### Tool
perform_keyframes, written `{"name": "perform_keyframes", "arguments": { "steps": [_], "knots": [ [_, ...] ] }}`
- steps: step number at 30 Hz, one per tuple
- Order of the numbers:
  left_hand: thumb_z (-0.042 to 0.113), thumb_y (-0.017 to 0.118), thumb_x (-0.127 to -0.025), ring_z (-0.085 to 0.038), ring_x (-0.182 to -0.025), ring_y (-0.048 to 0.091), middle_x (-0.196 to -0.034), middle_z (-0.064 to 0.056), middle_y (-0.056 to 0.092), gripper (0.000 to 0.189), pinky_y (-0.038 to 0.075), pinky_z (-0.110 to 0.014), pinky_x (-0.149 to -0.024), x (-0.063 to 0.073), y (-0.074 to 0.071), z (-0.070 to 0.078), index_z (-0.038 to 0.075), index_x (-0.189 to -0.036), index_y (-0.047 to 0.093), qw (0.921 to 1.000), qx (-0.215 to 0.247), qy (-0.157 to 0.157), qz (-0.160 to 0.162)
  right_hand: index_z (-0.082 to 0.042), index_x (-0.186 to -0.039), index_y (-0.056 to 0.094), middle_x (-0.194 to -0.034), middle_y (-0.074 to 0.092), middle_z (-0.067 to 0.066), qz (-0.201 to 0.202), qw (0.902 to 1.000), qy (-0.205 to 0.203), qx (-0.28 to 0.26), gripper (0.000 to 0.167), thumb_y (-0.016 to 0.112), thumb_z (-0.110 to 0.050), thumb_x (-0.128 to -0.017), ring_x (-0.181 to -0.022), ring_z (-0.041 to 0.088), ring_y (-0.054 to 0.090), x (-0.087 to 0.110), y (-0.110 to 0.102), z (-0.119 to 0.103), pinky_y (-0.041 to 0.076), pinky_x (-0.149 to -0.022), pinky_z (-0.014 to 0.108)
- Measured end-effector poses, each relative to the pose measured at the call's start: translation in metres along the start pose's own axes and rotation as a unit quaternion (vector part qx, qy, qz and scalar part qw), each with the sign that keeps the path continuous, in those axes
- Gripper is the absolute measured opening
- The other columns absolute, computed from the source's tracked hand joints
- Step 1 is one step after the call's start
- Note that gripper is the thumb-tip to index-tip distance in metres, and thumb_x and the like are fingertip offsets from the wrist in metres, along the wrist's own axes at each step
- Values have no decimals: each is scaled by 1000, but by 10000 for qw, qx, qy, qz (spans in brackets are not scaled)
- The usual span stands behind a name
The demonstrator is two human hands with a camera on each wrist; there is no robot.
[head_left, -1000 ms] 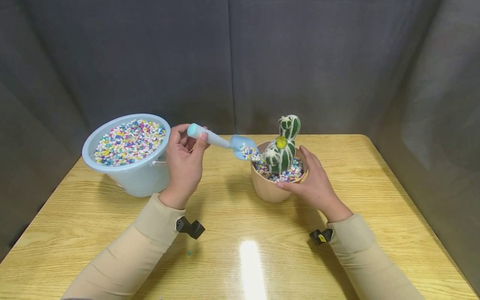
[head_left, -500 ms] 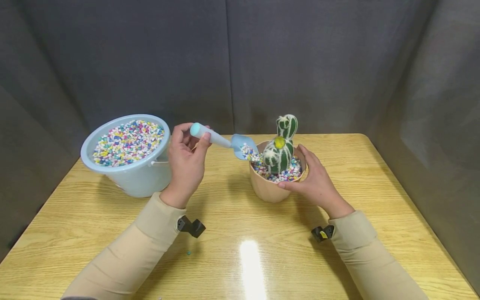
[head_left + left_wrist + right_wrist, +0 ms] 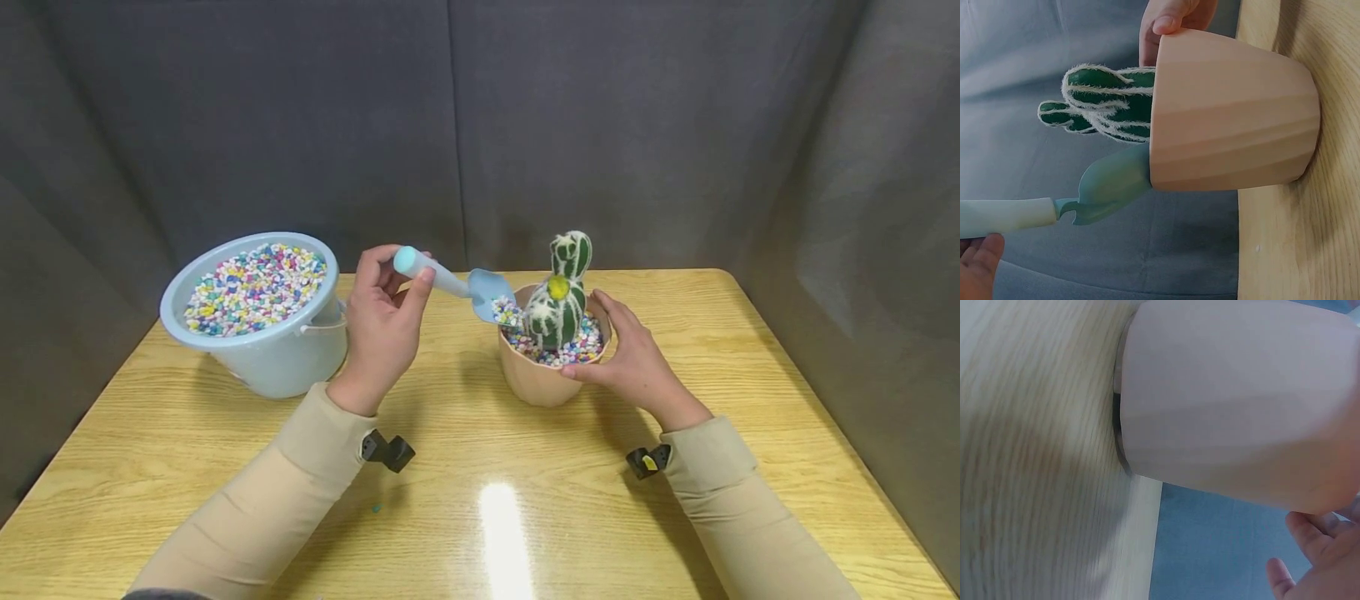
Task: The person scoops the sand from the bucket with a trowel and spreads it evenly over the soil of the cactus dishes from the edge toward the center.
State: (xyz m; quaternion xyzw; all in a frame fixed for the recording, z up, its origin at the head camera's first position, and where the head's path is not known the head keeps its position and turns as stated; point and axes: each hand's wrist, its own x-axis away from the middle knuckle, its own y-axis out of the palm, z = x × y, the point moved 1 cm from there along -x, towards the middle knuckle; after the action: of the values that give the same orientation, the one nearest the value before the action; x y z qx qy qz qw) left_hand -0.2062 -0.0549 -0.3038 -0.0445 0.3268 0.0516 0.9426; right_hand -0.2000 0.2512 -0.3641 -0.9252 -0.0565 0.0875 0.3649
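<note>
My left hand point(image 3: 386, 329) grips the pale blue handle of a small trowel point(image 3: 489, 292). Its blade tilts down over the left rim of a peach flower pot point(image 3: 543, 387), with coloured pebbles point(image 3: 507, 312) on the blade's tip. In the pot a green cactus point(image 3: 558, 321) with white fuzz and a yellow flower stands in a bed of similar pebbles. My right hand point(image 3: 637, 367) holds the pot's right rim, thumb at the front and fingers round the far side. The left wrist view shows the trowel blade point(image 3: 1113, 184) right at the pot's rim.
A light blue bucket point(image 3: 281, 362) full of multicoloured pebbles stands on the left of the wooden table point(image 3: 585, 533). One stray teal pebble point(image 3: 377, 508) lies near my left forearm. Dark grey curtains point(image 3: 315, 117) hang behind and along both sides.
My left hand and the trowel have shifted slightly right, the handle end rising relative to the blade. Pebbles have slid toward the blade's tip. The right hand keeps its hold on the pot.
</note>
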Motion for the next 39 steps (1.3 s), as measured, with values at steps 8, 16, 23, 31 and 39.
{"name": "perform_keyframes", "arguments": {
  "steps": [8, 16, 23, 31, 39],
  "knots": [
    [-3, 65, -100, -35, -115, 68, -120, -25, 65, 26, 57, -45, -98, 1, 0, 1, -10, -119, 49, 10000, -36, -23, 68, 0, -163, 17, -167, 20, 24, -113, 9999, -21, -34, 116, 92, -30, -79, -152, 45, 18, 3, 3, -5, 19, -121, 65],
    [-3, 65, -100, -35, -113, 68, -120, -29, 64, 26, 58, -31, -95, 1, -2, 0, -10, -118, 48, 9998, 74, -8, 200, 2, -161, 19, -163, 19, 32, 512, 9967, 265, 571, 114, 86, -44, -81, -149, 50, 23, 17, 22, -40, 20, -111, 74],
    [-5, 65, -99, -36, -112, 69, -118, -30, 66, 26, 58, -30, -94, 3, -1, -2, -12, -117, 48, 9998, 106, 10, 175, 0, -161, 20, -162, 23, 30, 889, 9931, 545, 530, 112, 85, -47, -82, -149, 45, 24, 18, 33, -45, 20, -110, 72],
    [-5, 65, -98, -35, -111, 69, -117, -27, 66, 26, 58, -31, -94, 3, 0, 0, -12, -116, 48, 9996, 106, 38, 246, 1, -161, 21, -162, 28, 25, 1036, 9924, 500, 439, 115, 87, -46, -80, -147, 42, 29, 17, 33, -37, 23, -109, 65],
    [-5, 66, -97, -37, -112, 68, -117, -27, 65, 27, 58, -39, -95, 3, 2, 1, -11, -117, 49, 9995, 65, 228, 209, 1, -159, 25, -160, 31, 28, 1023, 9933, 297, 454, 113, 89, -45, -78, -144, 44, 33, 15, 29, -28, 24, -107, 64]
  ]
}}
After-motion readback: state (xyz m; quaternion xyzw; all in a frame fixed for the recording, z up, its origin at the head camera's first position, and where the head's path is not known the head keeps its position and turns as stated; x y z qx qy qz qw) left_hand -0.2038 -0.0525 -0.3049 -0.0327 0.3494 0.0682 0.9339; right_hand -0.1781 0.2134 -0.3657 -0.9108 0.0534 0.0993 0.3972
